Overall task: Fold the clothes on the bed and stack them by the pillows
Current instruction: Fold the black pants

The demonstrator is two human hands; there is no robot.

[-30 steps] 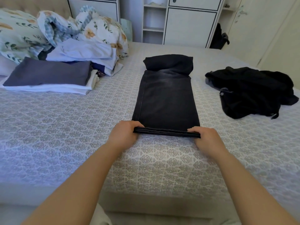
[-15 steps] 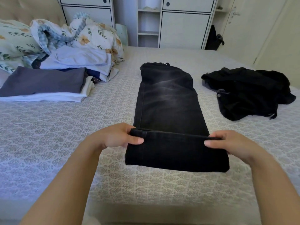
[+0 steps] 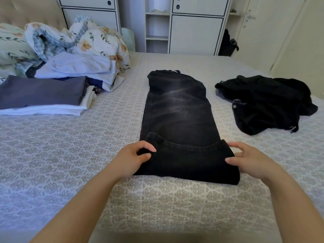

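Black jeans on bed, folded end between left hand, right hand

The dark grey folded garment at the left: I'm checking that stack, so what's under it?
Under the dark grey folded garment lie white folded clothes, showing only as edges along its near and right sides. How many pieces cannot be seen, since it covers them.
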